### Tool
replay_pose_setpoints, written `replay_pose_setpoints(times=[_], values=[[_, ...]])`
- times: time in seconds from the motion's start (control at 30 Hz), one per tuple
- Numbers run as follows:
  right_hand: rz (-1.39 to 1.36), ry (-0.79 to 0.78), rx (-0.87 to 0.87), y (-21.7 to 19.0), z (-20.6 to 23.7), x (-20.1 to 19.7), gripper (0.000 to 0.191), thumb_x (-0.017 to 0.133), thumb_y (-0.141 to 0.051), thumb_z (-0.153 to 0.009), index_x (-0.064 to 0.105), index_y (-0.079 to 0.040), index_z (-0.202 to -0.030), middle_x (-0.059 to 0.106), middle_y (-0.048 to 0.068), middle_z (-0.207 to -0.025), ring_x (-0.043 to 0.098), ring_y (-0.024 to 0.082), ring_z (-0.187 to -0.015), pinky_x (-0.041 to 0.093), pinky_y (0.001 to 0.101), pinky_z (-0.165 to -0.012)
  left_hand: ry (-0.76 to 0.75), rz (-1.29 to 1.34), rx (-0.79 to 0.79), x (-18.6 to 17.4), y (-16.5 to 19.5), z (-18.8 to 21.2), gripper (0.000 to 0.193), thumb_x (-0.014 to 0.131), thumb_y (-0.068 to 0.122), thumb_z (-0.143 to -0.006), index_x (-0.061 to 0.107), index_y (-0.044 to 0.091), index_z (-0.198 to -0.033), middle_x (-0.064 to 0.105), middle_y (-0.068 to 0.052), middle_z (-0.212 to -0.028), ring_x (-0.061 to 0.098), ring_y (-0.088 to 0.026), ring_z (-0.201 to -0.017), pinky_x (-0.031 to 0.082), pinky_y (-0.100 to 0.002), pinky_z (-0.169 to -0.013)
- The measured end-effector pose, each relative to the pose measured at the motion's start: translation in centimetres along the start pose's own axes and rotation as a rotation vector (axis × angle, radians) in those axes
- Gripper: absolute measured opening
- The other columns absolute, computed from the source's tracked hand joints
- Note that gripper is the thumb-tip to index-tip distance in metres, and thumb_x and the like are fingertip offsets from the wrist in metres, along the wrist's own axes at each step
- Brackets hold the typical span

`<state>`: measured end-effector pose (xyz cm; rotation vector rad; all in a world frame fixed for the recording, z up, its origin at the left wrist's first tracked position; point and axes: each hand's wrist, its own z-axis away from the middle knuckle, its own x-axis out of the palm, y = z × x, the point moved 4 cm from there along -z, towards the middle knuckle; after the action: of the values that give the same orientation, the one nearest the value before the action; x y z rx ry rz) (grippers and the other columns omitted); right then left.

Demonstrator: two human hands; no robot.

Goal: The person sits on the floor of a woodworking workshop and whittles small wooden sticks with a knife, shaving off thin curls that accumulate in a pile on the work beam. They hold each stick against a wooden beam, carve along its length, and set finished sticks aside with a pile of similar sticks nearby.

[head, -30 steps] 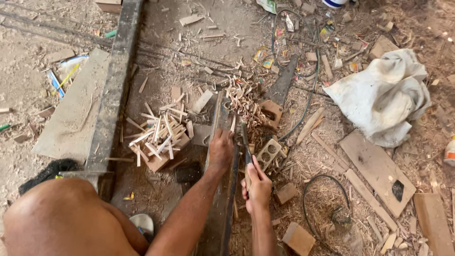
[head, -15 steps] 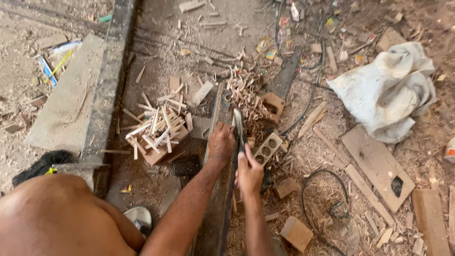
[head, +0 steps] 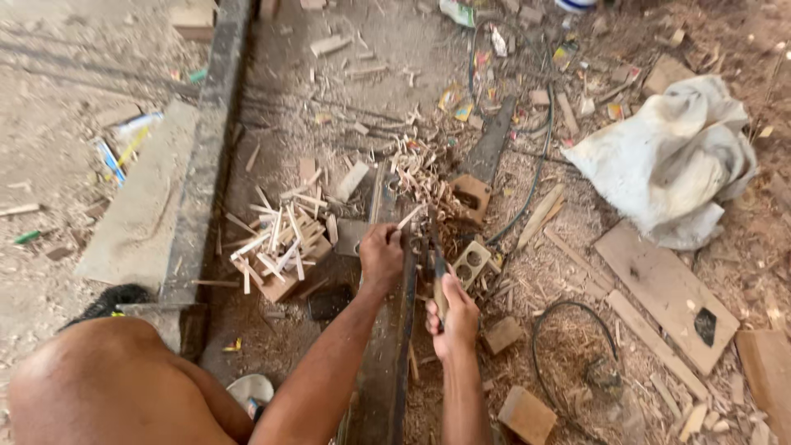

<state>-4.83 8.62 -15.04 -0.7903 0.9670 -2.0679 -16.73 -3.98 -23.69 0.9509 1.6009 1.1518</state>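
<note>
I take the long dark beam [head: 387, 363] running up the middle of my view as my landmark. Far to its right lies the crumpled white cloth [head: 671, 156], and nearer on that side a flat board [head: 659, 288] with a dark hole. Left of the beam, a pile of pale cut sticks [head: 276, 239] sits on a small wooden box. At the beam's far end I see a heap of curled shavings [head: 420, 169]. My left hand [head: 381, 257] rests on the beam itself, fingers curled tight, pinching a thin pale stick [head: 409, 217] that juts up and away. My right hand [head: 451, 311], just right of the beam, is wrapped closed around the handle of a dark blade [head: 434, 247] that reaches up toward the stick.
</note>
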Motion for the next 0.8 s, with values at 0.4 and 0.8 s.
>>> replay_pose_setpoints(times=[0.4, 0.8], values=[[-0.177, -0.382, 0.026, -4.3, 3.8, 1.3, 0.058, 0.068, -0.021, -0.094, 0.057, -0.009, -0.15, 0.056, -0.002, -0.071, 0.054, 0.007, -0.053, 0.036, 0.0197, -0.035, 0.14, 0.803, -0.535, -10.0, -2.3, 0.5, 0.015, 0.076, 0.01, -0.09, 0.073, 0.0, -0.101, 0.061, 0.002, -0.071, 0.048, -0.006, -0.051, 0.035, -0.023, -0.046], [0.182, -0.06, -0.291, -15.7, 11.2, -1.2, 0.055, 0.068, -0.015, -0.091, 0.06, -0.004, -0.145, 0.062, 0.003, -0.072, 0.052, 0.006, -0.049, 0.041, 0.0189, -0.035, 0.512, -0.108, -0.197, -18.6, -0.4, 2.1, 0.021, 0.072, 0.006, -0.091, 0.072, 0.001, -0.112, 0.069, -0.013, -0.085, 0.063, -0.023, -0.073, 0.052, -0.037, -0.067]])
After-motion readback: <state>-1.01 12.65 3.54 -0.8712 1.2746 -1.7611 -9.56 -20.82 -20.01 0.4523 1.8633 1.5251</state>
